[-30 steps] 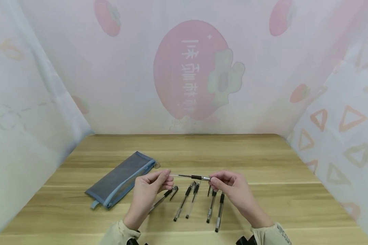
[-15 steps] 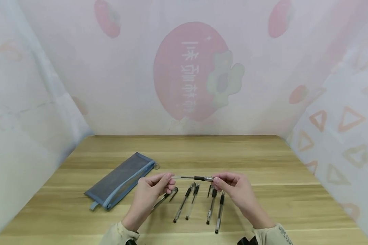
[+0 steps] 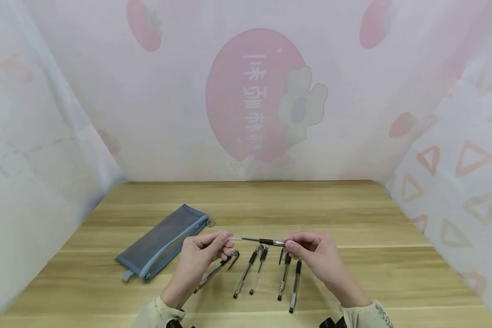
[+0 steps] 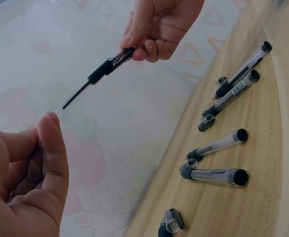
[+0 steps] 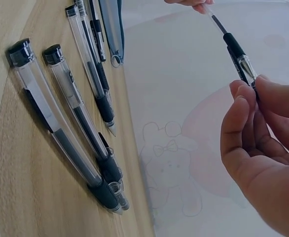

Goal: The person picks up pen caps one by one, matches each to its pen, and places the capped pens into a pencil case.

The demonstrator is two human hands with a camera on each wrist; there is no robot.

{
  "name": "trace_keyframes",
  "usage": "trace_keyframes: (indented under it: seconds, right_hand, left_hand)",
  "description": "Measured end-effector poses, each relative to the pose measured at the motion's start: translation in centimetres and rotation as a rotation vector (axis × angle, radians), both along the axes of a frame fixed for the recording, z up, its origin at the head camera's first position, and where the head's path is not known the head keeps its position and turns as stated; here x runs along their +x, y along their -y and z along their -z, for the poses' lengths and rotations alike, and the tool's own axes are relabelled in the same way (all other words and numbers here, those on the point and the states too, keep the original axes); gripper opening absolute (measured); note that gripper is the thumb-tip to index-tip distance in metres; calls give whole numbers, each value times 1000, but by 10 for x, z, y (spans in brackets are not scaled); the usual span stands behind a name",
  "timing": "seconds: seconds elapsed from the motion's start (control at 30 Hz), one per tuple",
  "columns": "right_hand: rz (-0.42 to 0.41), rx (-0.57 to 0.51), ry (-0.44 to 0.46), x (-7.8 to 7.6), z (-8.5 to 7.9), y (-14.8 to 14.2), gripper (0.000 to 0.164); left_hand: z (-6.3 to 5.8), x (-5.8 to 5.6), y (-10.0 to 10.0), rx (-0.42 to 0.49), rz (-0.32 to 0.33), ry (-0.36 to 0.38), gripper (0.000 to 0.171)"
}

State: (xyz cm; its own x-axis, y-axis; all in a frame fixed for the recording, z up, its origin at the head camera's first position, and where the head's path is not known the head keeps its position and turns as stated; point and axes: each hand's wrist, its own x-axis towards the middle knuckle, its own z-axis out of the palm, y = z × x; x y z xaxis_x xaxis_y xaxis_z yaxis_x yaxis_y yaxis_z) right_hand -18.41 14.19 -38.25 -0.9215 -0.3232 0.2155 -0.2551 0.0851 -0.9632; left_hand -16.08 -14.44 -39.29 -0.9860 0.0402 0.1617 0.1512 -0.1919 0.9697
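Both hands hold a gel pen [image 3: 266,242] level above the table, with a clear barrel, dark refill and black grip. My left hand [image 3: 201,259] pinches the far end of the clear barrel between thumb and fingertips. At the grip end my right hand [image 3: 317,262] pinches the tip; its fingertips hide the very end. In the right wrist view a black clip [image 5: 236,66] runs alongside the grip. Beneath the hands lie several similar pens, among them one pen [image 3: 294,289] below the right hand and another pen [image 3: 215,273] partly behind the left wrist.
A blue-grey mesh pencil case [image 3: 160,241] with a light blue zip and a ring pull lies to the left of the hands. The wooden table [image 3: 332,209] meets a printed cloth backdrop [image 3: 168,114] at the back and sides.
The pen and the right hand have shifted slightly right and down in the head view. Both hands keep their pinch on it, and the pens on the table stay put.
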Motion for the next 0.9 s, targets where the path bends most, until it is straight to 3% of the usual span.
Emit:
trace_keyframes:
  seconds: [0.27, 0.53, 0.9]
  right_hand:
    - [53, 3, -3, 6, -4, 3, 17]
    - [21, 27, -47, 6, -3, 7, 14]
    - [60, 25, -24, 6, 1, 7, 11]
  left_hand:
    - [-2, -3, 4, -15, 36, -26, 33]
    - [3, 1, 7, -28, 27, -67, 31]
    - [6, 1, 0, 44, 30, -29, 34]
